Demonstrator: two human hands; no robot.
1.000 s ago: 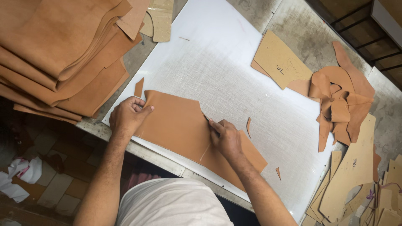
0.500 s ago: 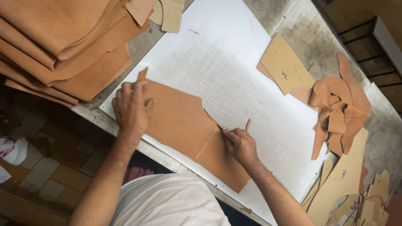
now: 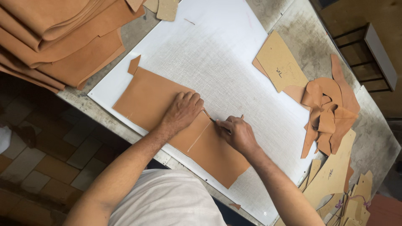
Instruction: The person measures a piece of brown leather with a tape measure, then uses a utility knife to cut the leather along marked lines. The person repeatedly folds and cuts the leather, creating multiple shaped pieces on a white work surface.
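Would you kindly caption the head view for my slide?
Left hand pins tan leather while right hand cuts it.

i see my own two bare forearms, left hand (image 3: 183, 109) and right hand (image 3: 237, 132) without gloves, rings or a watch, and a plain white t-shirt (image 3: 167, 201) covering my torso.

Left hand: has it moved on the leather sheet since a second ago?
Yes. The left hand has slid along the tan leather sheet, from its far corner near the stacked hides to the sheet's middle, close beside the right hand with the knife.
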